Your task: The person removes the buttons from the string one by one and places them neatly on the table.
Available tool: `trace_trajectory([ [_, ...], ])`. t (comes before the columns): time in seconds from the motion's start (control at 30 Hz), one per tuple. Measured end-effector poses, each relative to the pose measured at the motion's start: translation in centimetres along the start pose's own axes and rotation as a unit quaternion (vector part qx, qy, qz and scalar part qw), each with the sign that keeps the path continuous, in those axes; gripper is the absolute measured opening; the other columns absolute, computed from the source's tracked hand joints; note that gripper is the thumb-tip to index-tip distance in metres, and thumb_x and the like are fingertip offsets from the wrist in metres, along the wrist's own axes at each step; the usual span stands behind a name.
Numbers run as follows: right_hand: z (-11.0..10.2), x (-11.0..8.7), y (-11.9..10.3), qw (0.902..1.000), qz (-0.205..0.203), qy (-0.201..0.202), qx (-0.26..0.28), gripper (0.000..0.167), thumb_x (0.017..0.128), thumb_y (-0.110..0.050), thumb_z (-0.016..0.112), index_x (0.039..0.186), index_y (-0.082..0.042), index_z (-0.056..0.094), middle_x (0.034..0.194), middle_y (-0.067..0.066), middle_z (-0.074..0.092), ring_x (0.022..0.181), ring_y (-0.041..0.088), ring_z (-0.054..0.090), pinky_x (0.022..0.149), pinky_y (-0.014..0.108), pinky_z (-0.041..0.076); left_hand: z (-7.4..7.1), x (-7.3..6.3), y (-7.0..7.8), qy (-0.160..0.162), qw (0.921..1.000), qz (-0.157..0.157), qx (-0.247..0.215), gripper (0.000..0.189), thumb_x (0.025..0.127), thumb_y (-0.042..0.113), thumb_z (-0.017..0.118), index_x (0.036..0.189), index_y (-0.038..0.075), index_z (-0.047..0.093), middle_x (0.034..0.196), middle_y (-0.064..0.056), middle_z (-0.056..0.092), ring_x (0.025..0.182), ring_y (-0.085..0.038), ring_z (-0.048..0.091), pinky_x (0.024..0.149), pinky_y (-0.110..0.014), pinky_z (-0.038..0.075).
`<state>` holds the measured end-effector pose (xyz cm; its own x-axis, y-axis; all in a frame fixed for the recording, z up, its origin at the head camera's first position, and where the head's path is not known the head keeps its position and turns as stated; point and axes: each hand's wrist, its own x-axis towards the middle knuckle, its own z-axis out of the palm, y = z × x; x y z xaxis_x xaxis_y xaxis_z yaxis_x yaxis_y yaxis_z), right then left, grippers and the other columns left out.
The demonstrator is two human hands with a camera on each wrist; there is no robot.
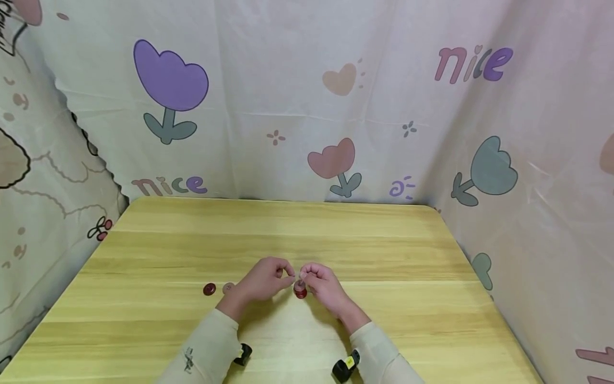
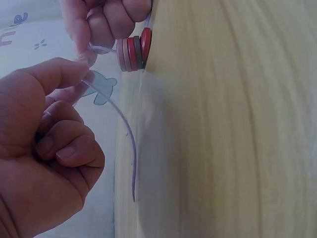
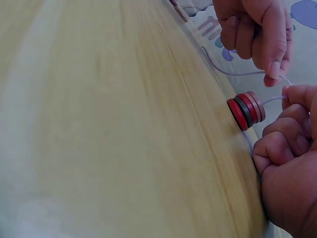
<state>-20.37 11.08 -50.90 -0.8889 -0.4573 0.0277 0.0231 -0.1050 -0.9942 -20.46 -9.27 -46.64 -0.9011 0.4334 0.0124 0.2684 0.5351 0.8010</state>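
A stack of pink, red and dark buttons (image 2: 130,54) is threaded on a thin pale purple cord (image 2: 123,119) and rests on the tabletop, the red side lowest. Between thumb and forefinger, my left hand (image 1: 266,278) pinches the cord, whose free end hangs down past the curled fingers in the left wrist view. Just above the stack, my right hand (image 1: 327,288) pinches the same cord close to the left fingertips. In the right wrist view, a bit of cord also shows below the buttons (image 3: 246,110), partly hidden by my right hand (image 3: 292,148).
Left of my hands, a dark red button (image 1: 209,289) and a pinkish button (image 1: 228,288) lie on the wooden table (image 1: 144,256); my left wrist partly covers the pinkish one. A printed curtain (image 1: 268,69) hangs behind and beside the table.
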Motion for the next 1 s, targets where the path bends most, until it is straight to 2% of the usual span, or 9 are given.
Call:
trace_trajectory([
  [0.33, 0.0, 0.1, -0.1, 0.9997, -0.003, 0.005, -0.022, 0.026, 0.103, -0.009, 0.051, 0.099, 0.017, 0.054, 0.086, 0.020, 0.064, 0.081, 0.022, 0.060, 0.077, 0.035, 0.050, -0.5, 0.0, 0.0, 0.034, 0.9988, -0.027, -0.023, 0.008, 0.098, 0.017, 0.066, 0.094, 0.012, 0.072, 0.056, 0.004, 0.034, 0.047, -0.011, 0.029, 0.047, -0.025, 0.028],
  [0.6, 0.1, 0.1, -0.3, 0.9999, 0.000, -0.010, -0.004, 0.026, 0.104, -0.008, 0.050, 0.098, 0.018, 0.051, 0.084, 0.018, 0.058, 0.079, 0.026, 0.054, 0.074, 0.036, 0.048, -1.3, -0.1, 0.4, 0.067, 0.9975, -0.020, -0.003, 0.008, 0.097, 0.017, 0.068, 0.095, 0.011, 0.073, 0.058, 0.004, 0.034, 0.050, -0.010, 0.031, 0.051, -0.027, 0.031],
  [0.83, 0.1, 0.1, -0.4, 0.9995, 0.023, -0.004, -0.022, 0.025, 0.103, -0.009, 0.053, 0.098, 0.016, 0.053, 0.079, 0.008, 0.055, 0.074, 0.018, 0.052, 0.069, 0.030, 0.046, -2.2, -0.3, 0.2, 0.098, 0.9949, -0.023, 0.005, 0.007, 0.097, 0.017, 0.068, 0.094, 0.012, 0.073, 0.058, 0.004, 0.032, 0.051, -0.011, 0.030, 0.053, -0.029, 0.031],
  [1.0, 0.0, 0.0, -0.5, 0.9990, 0.026, -0.025, -0.028, 0.024, 0.103, -0.009, 0.053, 0.096, 0.014, 0.054, 0.078, 0.007, 0.052, 0.072, 0.018, 0.049, 0.069, 0.030, 0.044, -2.7, -0.6, 0.1, 0.111, 0.9937, -0.013, 0.007, 0.006, 0.096, 0.015, 0.069, 0.094, 0.011, 0.073, 0.058, 0.005, 0.032, 0.050, -0.010, 0.030, 0.052, -0.029, 0.032],
])
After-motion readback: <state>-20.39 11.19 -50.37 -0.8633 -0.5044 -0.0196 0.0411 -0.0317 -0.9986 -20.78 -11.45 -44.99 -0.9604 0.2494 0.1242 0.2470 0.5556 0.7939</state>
